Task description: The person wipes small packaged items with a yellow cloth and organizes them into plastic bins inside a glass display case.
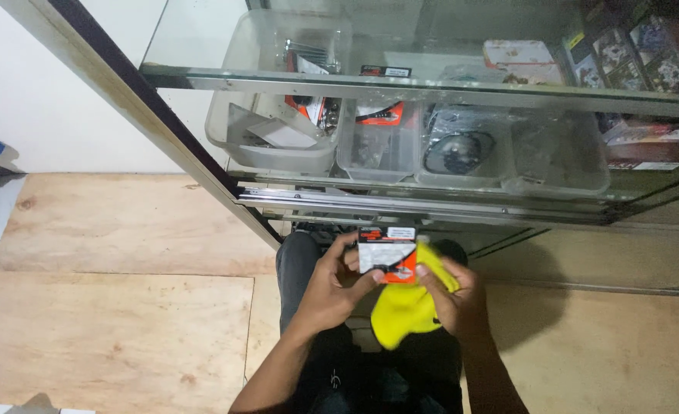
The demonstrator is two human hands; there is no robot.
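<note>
Your left hand (332,287) grips the small orange, black and white packet (387,254) by its left edge, holding it up between both hands. Your right hand (454,299) clasps a yellow cloth (404,310) against the packet's lower right corner. Just beyond the hands stands a glass cabinet (431,201) holding clear plastic bins (278,153).
</note>
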